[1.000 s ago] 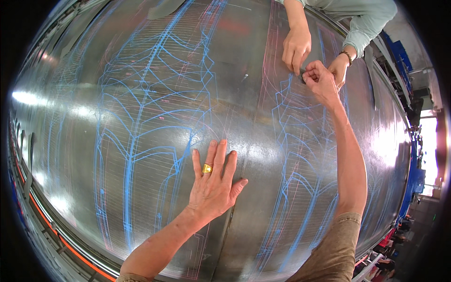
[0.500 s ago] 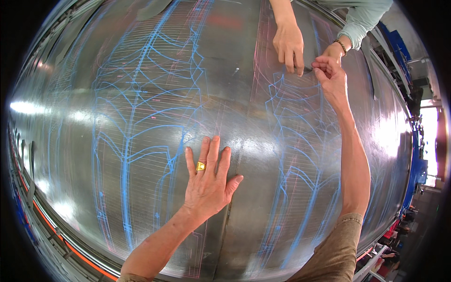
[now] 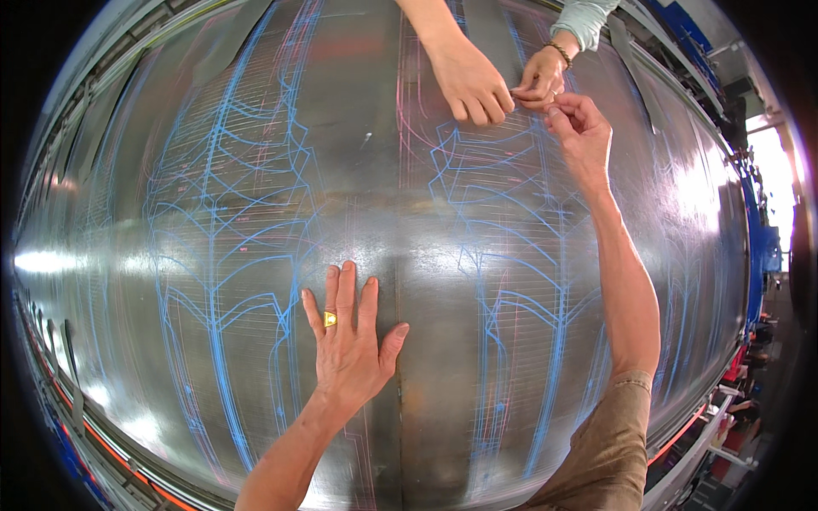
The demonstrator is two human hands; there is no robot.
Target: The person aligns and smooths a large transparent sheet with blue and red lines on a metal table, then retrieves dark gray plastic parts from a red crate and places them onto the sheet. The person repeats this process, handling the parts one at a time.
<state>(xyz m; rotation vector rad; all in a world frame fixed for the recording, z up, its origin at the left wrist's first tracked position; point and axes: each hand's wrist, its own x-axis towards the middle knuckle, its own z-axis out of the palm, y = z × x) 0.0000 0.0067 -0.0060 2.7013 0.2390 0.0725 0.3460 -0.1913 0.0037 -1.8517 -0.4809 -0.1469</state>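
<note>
My left hand [image 3: 349,349] lies flat with spread fingers on a wide grey sheet-like surface [image 3: 358,162] marked with blue and pink line patterns. A gold-coloured ring [image 3: 330,318] sits on one of its fingers. My right arm stretches to the far side, where my right hand [image 3: 584,136] has thumb and forefinger pinched together. What that pinch holds, if anything, is too small to make out. Right beside it are a co-worker's two hands: one with closed, bent fingers [image 3: 473,83], the other pinching [image 3: 541,75], with a tiny dark bit where they meet.
Dark flat strips [image 3: 630,77] lie along the far right edge, and more strips [image 3: 70,366] hang at the left edge. An orange-red rail [image 3: 111,451] runs along the near left border. Blue equipment [image 3: 771,247] stands beyond the right side.
The view has shifted, so the drawn pattern sits further left. The co-worker's two hands have come together next to my right hand's pinch. My left hand still rests flat.
</note>
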